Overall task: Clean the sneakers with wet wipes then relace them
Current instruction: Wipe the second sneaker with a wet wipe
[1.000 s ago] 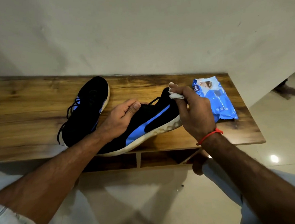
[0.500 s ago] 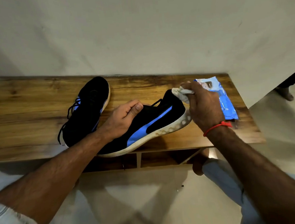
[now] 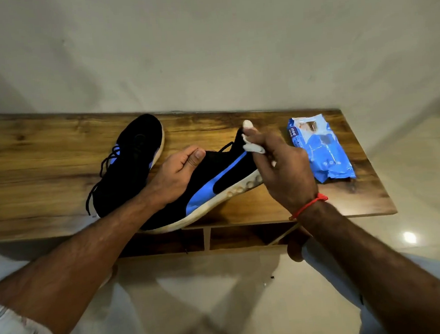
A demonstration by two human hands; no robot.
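Two black sneakers with blue stripes lie on a wooden bench (image 3: 42,159). The near sneaker (image 3: 215,183) is tilted on its side, white sole toward me, overhanging the front edge. My left hand (image 3: 177,175) grips its upper around the collar. My right hand (image 3: 279,167) pinches a white wet wipe (image 3: 252,145) and holds it against the heel end of that sneaker. The other sneaker (image 3: 132,166) rests upright behind it to the left, laces loose.
A blue pack of wet wipes (image 3: 320,151) lies on the bench's right end. A plain wall rises just behind the bench. Open shelf compartments (image 3: 235,236) sit under the top. Pale tiled floor (image 3: 427,203) spreads to the right and below.
My right hand with the wipe slid along the heel end of the near sneaker, out toward the pack and back. The left hand kept its grip.
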